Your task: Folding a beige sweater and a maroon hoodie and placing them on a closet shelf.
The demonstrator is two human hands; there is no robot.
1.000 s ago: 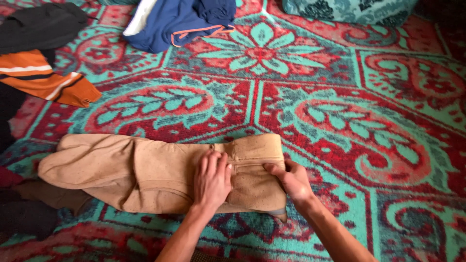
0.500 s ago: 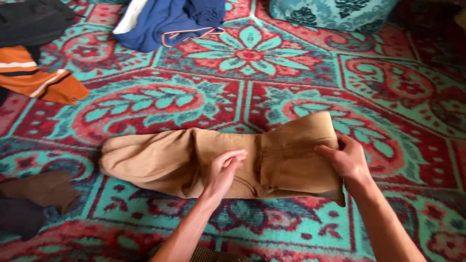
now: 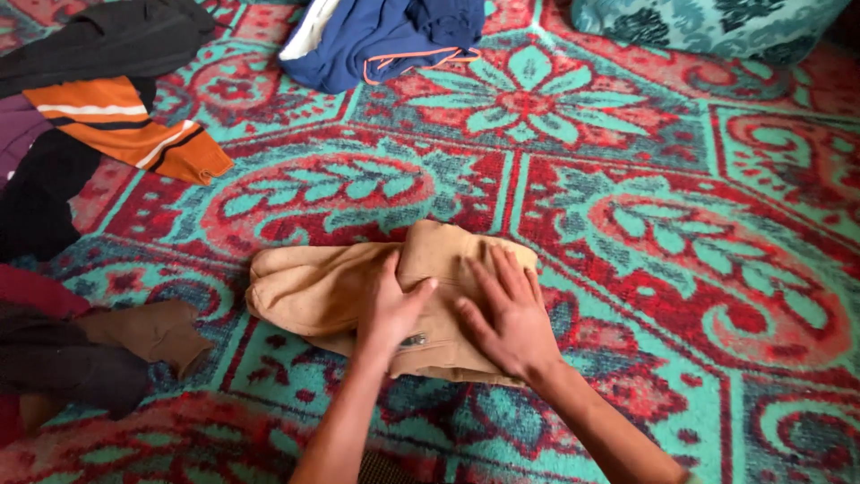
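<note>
Folded over since half a second ago, the tan trousers [image 3: 358, 291] now form a shorter, thicker bundle on the red-and-teal patterned carpet [image 3: 681, 260]. Both hands lie flat and open on the soft cloth, gripping nothing: left hand [image 3: 392, 309] beside right hand [image 3: 506, 314]. Bare carpet spreads rightward; an orange striped garment [image 3: 134, 130] and blue clothing [image 3: 376, 36] lie well apart.

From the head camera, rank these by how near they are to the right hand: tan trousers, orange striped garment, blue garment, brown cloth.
1. tan trousers: under the right hand, touching.
2. brown cloth: left, on the carpet.
3. blue garment: top centre.
4. orange striped garment: upper left; close to call with the blue one.
</note>
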